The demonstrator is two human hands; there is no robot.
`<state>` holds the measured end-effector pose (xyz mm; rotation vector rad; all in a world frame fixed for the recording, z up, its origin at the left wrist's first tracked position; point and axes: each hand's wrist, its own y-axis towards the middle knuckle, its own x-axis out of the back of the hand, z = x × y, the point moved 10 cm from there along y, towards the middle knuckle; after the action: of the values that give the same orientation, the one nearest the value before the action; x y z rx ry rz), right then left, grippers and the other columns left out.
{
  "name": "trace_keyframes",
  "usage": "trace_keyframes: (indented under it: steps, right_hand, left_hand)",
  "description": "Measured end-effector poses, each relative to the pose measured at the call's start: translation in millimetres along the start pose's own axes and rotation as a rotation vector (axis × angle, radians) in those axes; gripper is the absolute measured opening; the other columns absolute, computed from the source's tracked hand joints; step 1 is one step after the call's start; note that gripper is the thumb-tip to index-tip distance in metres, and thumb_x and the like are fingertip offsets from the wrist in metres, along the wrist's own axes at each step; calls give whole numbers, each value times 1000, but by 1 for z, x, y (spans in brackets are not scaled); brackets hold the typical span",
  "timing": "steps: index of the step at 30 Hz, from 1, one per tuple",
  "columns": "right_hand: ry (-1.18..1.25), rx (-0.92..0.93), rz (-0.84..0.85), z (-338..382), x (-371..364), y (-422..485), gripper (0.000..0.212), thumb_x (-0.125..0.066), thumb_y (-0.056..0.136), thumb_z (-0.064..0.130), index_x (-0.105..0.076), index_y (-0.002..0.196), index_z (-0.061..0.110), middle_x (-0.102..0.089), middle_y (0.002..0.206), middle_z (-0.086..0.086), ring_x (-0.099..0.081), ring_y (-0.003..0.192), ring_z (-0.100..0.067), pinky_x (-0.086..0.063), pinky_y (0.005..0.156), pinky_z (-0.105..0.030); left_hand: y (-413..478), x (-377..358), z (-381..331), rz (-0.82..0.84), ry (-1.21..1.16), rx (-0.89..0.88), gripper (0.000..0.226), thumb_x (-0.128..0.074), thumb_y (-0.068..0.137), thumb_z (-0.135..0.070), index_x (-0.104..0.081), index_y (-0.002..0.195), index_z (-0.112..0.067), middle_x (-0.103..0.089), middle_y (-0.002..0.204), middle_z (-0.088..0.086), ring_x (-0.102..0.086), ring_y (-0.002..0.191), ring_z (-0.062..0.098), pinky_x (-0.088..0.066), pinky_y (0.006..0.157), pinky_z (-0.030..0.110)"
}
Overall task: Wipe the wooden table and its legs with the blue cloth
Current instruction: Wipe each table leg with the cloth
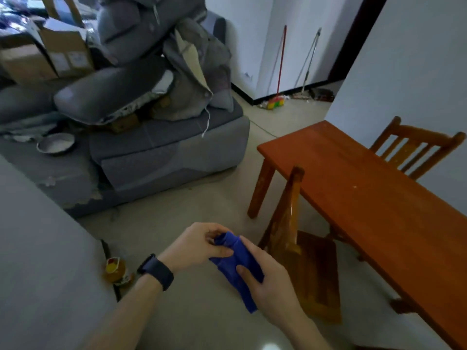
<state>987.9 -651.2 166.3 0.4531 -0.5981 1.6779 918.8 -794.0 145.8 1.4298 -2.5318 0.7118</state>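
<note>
- The right hand (270,276) is nearest, its fingers curled around the lower part of the blue cloth (236,266), thumb pressed on top of the fabric.
- The left hand (199,245), with a dark watch (157,271) on its wrist, pinches the upper edge of the same cloth between thumb and fingertips; the cloth is bunched between both hands, held in the air above the floor (192,203).
- Just right of the hands stands a wooden chair (303,256), its seat pushed partly under the table.
- The wooden table (358,188) runs along the right side, its top bare, with one leg (260,188) showing at the near-left corner.
- A second wooden chair (414,150) stands behind the table against the wall.
- To the left, a yellow bottle (116,270) sits on the floor.
- Farther back, a grey sofa (171,150) is piled with cushions and holds a metal bowl (56,143); cardboard boxes (50,54) lie beyond.
- A red-handled broom (280,69) leans on the far wall.
</note>
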Motion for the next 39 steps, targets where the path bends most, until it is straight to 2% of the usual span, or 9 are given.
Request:
trace_keyframes:
  steps: [5, 10, 13, 16, 21, 24, 28, 34, 39]
  right_hand:
    - [-62, -8, -52, 10, -14, 61, 54, -61, 95, 26, -39, 139, 48, -57, 111, 29, -52, 107, 11, -46, 92, -13]
    - [-21, -32, -91, 5, -13, 127, 47, -61, 95, 23, -49, 135, 44, -63, 113, 25, -58, 105, 8, -47, 89, -11]
    - [-18, -58, -131, 0, -4, 178, 44, -61, 95, 23, -51, 132, 46, -64, 112, 25, -59, 105, 7, -48, 88, -13]
    - [-36, -86, -167, -10, 7, 241, 43, -62, 95, 25, -55, 136, 38, -65, 117, 21, -59, 107, 5, -50, 93, -20]
    - [-83, -169, -223, -36, 32, 343, 41, -56, 97, 32, -52, 138, 37, -61, 120, 21, -55, 105, 8, -39, 89, -9]
    - [-134, -264, -262, -51, 51, 392, 42, -53, 99, 33, -49, 140, 35, -58, 124, 20, -51, 103, 9, -35, 85, -8]
    - [-230, -362, -249, -70, 74, 446, 44, -48, 101, 34, -42, 144, 38, -55, 129, 17, -50, 105, 5, -38, 84, -14]
    - [-237, -578, -374, -112, 106, 487, 49, -52, 99, 33, -38, 146, 39, -55, 130, 12, -55, 104, -4, -43, 83, -19]
    - [-166, -848, -537, -137, 98, 500, 48, -50, 99, 35, -40, 145, 41, -55, 128, 12, -56, 103, -8, -47, 80, -23]
  left_hand:
    - [45, 45, 13, 39, 77, -1, 28, -80, 82, -28, -63, 100, -43, -69, 104, -13, -68, 92, 6, -59, 83, 31]
    - [107, 85, 13, 78, 257, -35, 22, -76, 84, -35, -59, 94, -44, -66, 92, -19, -63, 86, -3, -50, 74, 14]
    - [154, 110, 1, 91, 326, -75, 18, -75, 86, -33, -63, 99, -39, -67, 95, -16, -63, 87, 0, -53, 77, 20]
    - [211, 138, -2, 119, 383, -73, 19, -72, 88, -31, -63, 101, -39, -69, 99, -13, -65, 89, 4, -55, 82, 27]
    - [306, 222, 0, 35, 528, -61, 26, -63, 94, -23, -67, 117, -34, -71, 108, -16, -65, 98, 0, -51, 93, 25]
    - [356, 271, -11, 2, 720, -63, 26, -56, 97, -31, -64, 120, -37, -67, 114, -16, -62, 105, 8, -50, 92, 28]
    - [428, 310, -31, -24, 968, -168, 26, -47, 99, -40, -61, 122, -39, -65, 112, -14, -55, 111, 16, -45, 90, 33]
    - [551, 296, -35, 144, 1069, -290, 29, -44, 101, -42, -61, 123, -36, -63, 124, -11, -52, 119, 18, -40, 97, 36]
    - [643, 236, -32, 441, 1115, -455, 31, -43, 102, -40, -58, 128, -34, -60, 130, -10, -50, 122, 18, -38, 99, 37]
